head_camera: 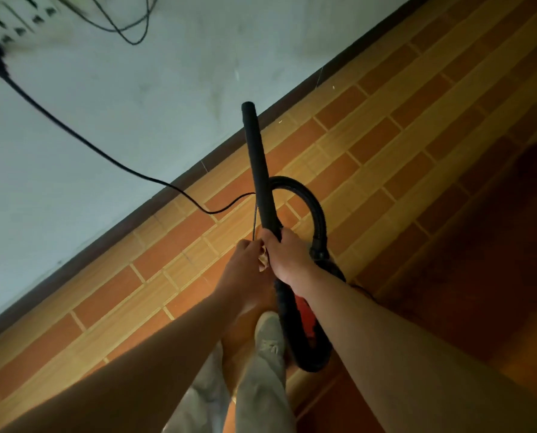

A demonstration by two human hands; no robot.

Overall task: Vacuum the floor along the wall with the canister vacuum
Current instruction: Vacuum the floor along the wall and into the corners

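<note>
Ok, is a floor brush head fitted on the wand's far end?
No, the wand ends in a bare round tube tip with nothing attached.

Single head-worn view, wide-angle, looking forward and steeply down at nearby floor beside wall.

We note wand: black, matt, finely grained, looks plastic. Hose: black, ribbed, dull. Canister: red plastic, slight gloss, mostly hidden. Floor: brick-pattern tile, orange and tan, smooth, low sheen. Wall: pale paint, matt, scuffed. Skirting: dark brown, dull. Power cord: black, smooth, rubbery. We see trousers: pale cloth; shoe: grey fabric.
</note>
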